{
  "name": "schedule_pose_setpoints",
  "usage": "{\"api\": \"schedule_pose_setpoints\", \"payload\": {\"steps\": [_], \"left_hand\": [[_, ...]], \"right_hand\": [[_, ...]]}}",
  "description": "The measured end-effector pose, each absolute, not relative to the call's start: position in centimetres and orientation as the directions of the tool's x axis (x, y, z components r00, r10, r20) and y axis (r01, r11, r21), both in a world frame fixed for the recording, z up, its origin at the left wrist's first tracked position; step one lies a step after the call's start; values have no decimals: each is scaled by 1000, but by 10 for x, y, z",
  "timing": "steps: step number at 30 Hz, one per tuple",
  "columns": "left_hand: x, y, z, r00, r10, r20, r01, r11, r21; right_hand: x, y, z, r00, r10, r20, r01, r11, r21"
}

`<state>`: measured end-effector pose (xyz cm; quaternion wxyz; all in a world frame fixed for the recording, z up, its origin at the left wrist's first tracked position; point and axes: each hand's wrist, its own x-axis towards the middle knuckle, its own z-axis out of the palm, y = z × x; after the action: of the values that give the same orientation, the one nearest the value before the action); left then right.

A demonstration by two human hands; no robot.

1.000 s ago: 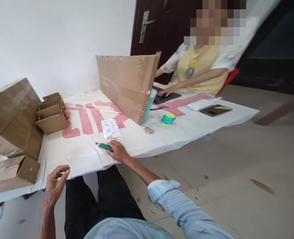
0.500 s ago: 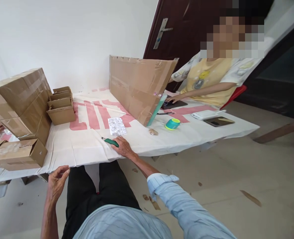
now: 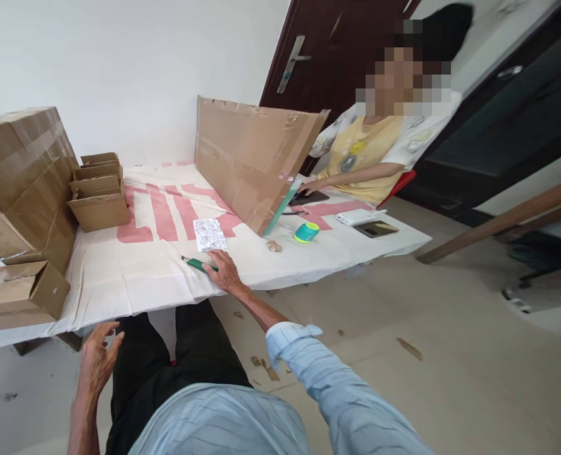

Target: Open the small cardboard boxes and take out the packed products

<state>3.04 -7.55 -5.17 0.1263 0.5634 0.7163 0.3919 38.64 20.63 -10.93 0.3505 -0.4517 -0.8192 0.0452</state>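
My right hand [image 3: 225, 273] rests at the near edge of the table with its fingers stretched forward. Its thumb side overlaps the handle end of a green utility knife [image 3: 195, 263], which lies on the cloth with its blade end pointing left. Just beyond the fingertips is a sheet of white paper [image 3: 209, 234] with a dark printed pattern. My left hand [image 3: 98, 357] hangs in the air below the table's edge, its fingers loosely curled and apart, with nothing in it.
Large taped cartons [image 3: 24, 183], a long box [image 3: 21, 294] and small open boxes [image 3: 98, 212] stand left. A cardboard panel [image 3: 256, 161] divides the table. Right are a teal tape roll [image 3: 307, 232], a tablet [image 3: 376, 229] and a seated person [image 3: 365, 151] at a laptop.
My right hand has loosened and slid slightly forward, while the knife stays put on the cloth. My left hand's fingers have spread a little. The view has turned to the right.
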Motion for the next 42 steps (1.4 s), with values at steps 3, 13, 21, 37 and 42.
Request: {"api": "schedule_pose_setpoints", "payload": {"steps": [3, 13, 21, 37, 42], "left_hand": [[40, -58, -49, -271, 921, 279, 707, -6, 707], [129, 161, -15, 165, 977, 138, 820, -213, 531], [172, 263, -23, 214, 977, -2, 869, -189, 457], [190, 270, -22, 204, 979, -8, 871, -178, 459], [194, 274, -19, 211, 977, 14, 842, -189, 505]], "right_hand": [[404, 222, -108, -216, 824, 524, 766, 476, -433], [449, 272, -109, -143, 883, 447, 799, 370, -475], [456, 281, -104, -238, 885, 401, 755, 428, -496], [463, 293, -98, -268, 878, 397, 703, 460, -543], [460, 296, -91, -254, 886, 387, 713, 442, -545]]}}
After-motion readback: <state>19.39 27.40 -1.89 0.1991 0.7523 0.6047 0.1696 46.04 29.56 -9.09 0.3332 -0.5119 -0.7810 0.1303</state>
